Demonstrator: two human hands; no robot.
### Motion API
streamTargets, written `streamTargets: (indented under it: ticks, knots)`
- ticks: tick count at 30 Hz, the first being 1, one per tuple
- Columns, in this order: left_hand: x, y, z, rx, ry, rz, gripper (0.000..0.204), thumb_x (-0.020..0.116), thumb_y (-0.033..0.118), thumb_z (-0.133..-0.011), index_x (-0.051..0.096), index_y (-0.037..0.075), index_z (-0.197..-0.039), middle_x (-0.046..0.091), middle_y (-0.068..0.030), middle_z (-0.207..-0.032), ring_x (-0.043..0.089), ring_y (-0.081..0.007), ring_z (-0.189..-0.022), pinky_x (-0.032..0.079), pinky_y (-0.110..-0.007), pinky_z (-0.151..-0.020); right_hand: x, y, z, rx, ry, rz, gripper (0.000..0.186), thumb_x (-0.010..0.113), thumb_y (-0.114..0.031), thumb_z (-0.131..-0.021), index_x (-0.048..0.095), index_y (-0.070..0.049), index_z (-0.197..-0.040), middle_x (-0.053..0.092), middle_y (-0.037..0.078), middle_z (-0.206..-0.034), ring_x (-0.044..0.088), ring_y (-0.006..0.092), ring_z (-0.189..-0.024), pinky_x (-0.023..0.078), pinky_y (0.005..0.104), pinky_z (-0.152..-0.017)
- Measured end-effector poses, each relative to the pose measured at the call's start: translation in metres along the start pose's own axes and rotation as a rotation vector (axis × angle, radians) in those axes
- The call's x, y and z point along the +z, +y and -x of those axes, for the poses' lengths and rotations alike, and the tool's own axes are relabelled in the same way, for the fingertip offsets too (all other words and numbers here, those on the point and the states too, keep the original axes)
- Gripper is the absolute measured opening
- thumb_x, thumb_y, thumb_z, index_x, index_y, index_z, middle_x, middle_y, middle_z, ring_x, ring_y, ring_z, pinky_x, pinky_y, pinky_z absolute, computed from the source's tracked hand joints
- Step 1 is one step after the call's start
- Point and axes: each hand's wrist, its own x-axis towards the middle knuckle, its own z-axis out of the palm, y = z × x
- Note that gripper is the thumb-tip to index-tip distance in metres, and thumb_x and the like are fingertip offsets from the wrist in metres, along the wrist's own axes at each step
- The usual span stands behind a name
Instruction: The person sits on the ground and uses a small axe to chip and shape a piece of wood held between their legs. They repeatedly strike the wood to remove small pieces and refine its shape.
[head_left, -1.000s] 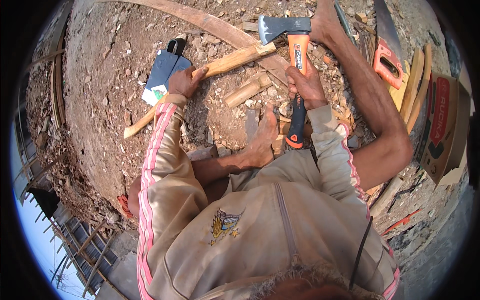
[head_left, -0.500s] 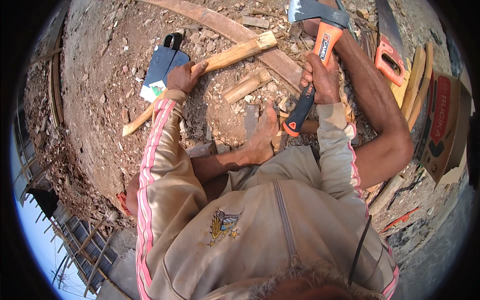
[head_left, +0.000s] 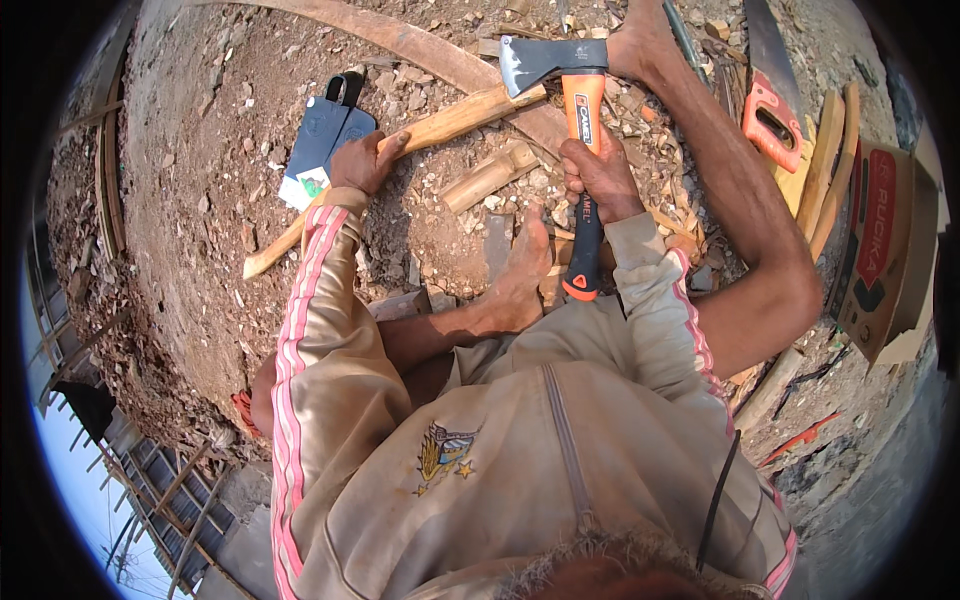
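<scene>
Wooden stick [head_left: 400, 150] lies slanted on chip-strewn ground, left hand [head_left: 362, 162] clasped around its middle; right hand [head_left: 600, 180] grips the orange-handled hatchet [head_left: 580, 130], blade at the stick's far end.

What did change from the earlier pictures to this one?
The right hand lifted the hatchet up and away, then brought it down again; its blade now meets the far end of the wooden stick. The left hand kept holding the stick. The dark sheath stayed put.
</scene>
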Motion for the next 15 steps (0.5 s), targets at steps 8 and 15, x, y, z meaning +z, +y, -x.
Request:
streamTargets:
  ticks: [8,15]
  knots:
    - [0.004,-0.005,-0.005,-0.023,-0.015,-0.008,0.076,0.037,0.077,-0.094,0.073,0.01,-0.093,0.07,-0.0207,-0.077,0.069,-0.0418,-0.079,0.051,-0.051,-0.072,-0.002,-0.016,0.001,-0.105,0.064,-0.017,0.019,0.062,-0.007,-0.092,0.048,-0.01,-0.105,0.048,-0.001,-0.066,0.043,0.0063,-0.043,0.04,0.0258,-0.038]
    - [-0.008,0.012,-0.001,-0.022,-0.026,-0.03,0.077,0.036,0.078,-0.094,0.074,0.011,-0.094,0.071,-0.021,-0.078,0.069,-0.041,-0.08,0.051,-0.051,-0.071,-0.014,-0.029,-0.002,-0.181,0.118,-0.137,0.018,0.062,-0.007,-0.094,0.05,-0.01,-0.107,0.047,-0.003,-0.065,0.045,0.0064,-0.043,0.041,0.0251,-0.038]
